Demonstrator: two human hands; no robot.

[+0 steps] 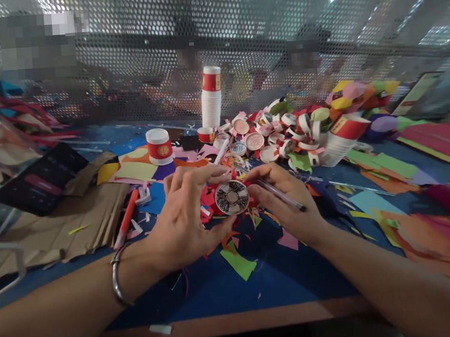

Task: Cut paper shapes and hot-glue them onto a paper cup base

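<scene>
My left hand (182,217) and my right hand (285,205) meet over the blue table (218,292). Between their fingertips they hold a small round paper-cup base (232,197) with black pen patterns drawn on it. The left hand's fingers curl round its left edge. The right hand pinches its right edge and also grips a dark pen (281,195) that points out to the right. A metal bangle (117,276) sits on my left wrist.
Coloured paper scraps (239,262) litter the table. A pile of cut cup rims and bases (284,128) lies behind, with a tall cup stack (211,97), a short red-and-white cup (159,146) and a tipped cup (342,134). Brown cardboard (59,226) lies left. A mesh screen (238,34) stands behind.
</scene>
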